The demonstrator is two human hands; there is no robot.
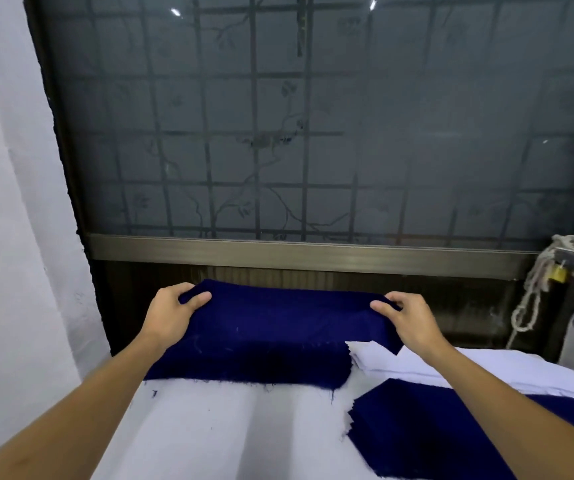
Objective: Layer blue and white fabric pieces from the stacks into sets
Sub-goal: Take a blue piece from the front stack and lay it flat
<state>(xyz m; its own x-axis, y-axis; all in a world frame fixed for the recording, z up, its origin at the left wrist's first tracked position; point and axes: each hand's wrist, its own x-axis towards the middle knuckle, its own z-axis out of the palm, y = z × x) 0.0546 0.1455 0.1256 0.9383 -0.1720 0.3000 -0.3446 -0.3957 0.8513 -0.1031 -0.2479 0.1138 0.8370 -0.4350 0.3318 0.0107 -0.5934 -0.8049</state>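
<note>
A dark blue fabric piece [271, 327] lies spread across the far side of a white-covered table [237, 431], on top of a thick pile. My left hand [171, 311] pinches its far left corner and my right hand [407, 315] pinches its far right corner, both lifting the far edge slightly. To the right sits a stack of white fabric pieces [413, 362]. Nearer me on the right lies a stack of blue pieces [427, 427], partly under my right forearm.
A frosted window with a metal grille [313, 133] rises just behind the table, with a metal sill [296, 252]. Knotted white rope and a brass padlock [557, 273] hang at the right. A white wall stands at the left.
</note>
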